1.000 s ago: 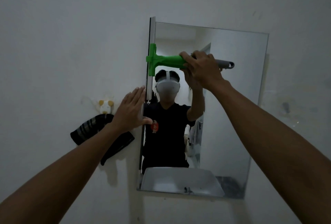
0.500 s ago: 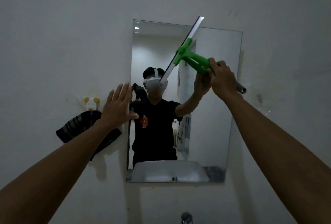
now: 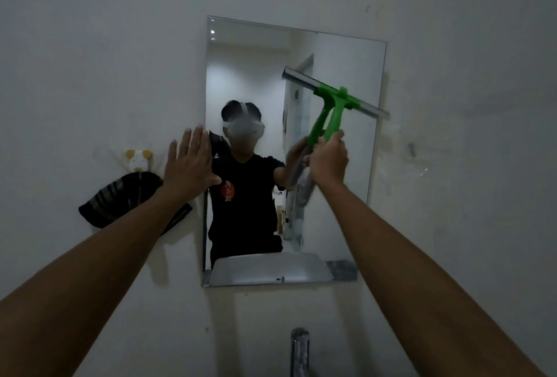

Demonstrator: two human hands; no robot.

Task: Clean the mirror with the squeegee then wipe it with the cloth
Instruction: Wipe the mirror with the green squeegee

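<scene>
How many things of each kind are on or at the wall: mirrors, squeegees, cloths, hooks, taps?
Mirrors: 1, the frameless rectangular wall mirror
Squeegees: 1, the green-handled squeegee
Cloths: 1, the dark striped cloth
Hooks: 1, the small white-and-yellow animal-shaped hook
Taps: 1, the chrome tap
Total: 5

The upper left of the mirror (image 3: 250,81) was left unobstructed, as was the bare wall (image 3: 90,45) above and to the right. The upper right of the glass was crossed by the squeegee (image 3: 334,96), its blade tilted down to the right and reaching past the right edge. The left edge was covered at mid-height by the flat left hand (image 3: 190,165). Just left of it, the wall was taken up by a dark cloth (image 3: 120,198) hung on a hook (image 3: 138,159). Below the mirror, a tap (image 3: 299,349) stood in the way.
</scene>
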